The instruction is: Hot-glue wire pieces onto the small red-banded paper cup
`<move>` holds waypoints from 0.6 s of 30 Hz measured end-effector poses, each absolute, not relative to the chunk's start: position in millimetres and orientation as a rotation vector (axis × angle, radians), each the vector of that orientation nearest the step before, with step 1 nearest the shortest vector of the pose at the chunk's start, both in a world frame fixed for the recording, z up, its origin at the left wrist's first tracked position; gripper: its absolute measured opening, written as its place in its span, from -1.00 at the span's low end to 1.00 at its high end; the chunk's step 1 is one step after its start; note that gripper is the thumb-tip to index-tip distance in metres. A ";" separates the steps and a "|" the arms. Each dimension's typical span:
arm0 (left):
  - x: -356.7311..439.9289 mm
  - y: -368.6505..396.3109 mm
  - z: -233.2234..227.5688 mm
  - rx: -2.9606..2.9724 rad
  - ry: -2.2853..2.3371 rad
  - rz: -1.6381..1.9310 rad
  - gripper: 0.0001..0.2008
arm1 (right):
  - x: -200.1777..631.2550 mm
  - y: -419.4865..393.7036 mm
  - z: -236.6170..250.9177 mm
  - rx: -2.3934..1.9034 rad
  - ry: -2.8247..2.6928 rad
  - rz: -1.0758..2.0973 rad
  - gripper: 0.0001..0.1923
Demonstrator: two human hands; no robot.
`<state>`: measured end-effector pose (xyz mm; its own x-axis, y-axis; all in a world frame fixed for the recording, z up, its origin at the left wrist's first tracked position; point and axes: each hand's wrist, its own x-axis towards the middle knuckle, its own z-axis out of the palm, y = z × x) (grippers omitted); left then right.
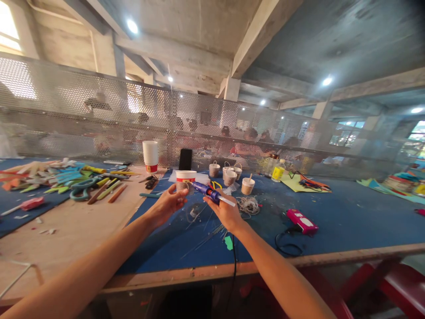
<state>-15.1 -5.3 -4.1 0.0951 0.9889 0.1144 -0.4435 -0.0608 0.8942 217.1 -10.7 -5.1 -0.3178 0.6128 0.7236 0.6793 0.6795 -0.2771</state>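
Left hand [169, 201] wrapped around a small paper cup [184, 180], white with red band, held above the blue desk [348, 217]. Right hand [226, 212] closed on a blue glue gun [210, 192], nozzle at the cup's side, glue stick out the back. Black cord [233, 261] drops over the desk edge. More small cups [229, 176] behind; pink box [302, 221] to the right; perforated screen [99, 119] at the rear.

**Both arms stretched forward, hands close together**

I see both bare forearms reaching out from the lower edge, converging ahead. My left hand [169, 201] is curled, fingers and thumb pinched closed around something small. My right hand [224, 210] sits just beside it, knuckles up, fingers wrapped in a closed grip.
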 end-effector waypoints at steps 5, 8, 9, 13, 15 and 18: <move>-15.6 -3.5 -4.5 0.958 0.753 1.372 -0.53 | 217.5 -9.3 -5.7 -1.001 -2.024 -0.124 -0.66; -15.4 -3.5 -4.2 0.950 0.751 1.369 -0.52 | 217.9 -8.4 -6.5 -1.006 -2.023 -0.138 -0.66; -15.3 -3.7 -4.0 0.949 0.750 1.371 -0.52 | 217.9 -8.1 -6.7 -1.006 -2.023 -0.141 -0.66; -15.3 -4.6 -2.8 0.949 0.738 1.376 -0.54 | 218.1 -7.1 -7.1 -1.007 -2.026 -0.153 -0.66; -15.4 -5.0 -2.0 0.952 0.729 1.377 -0.55 | 218.2 -7.1 -7.2 -1.017 -2.025 -0.160 -0.66; -15.4 -5.7 -1.2 0.949 0.739 1.379 -0.56 | 218.2 -7.8 -7.2 -1.030 -2.014 -0.156 -0.65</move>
<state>-15.4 -5.7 -1.2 0.0817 0.9916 0.1004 -0.4651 -0.0512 0.8838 218.2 -7.8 -7.2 -0.3032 0.6097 0.7323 0.7154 0.6533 -0.2478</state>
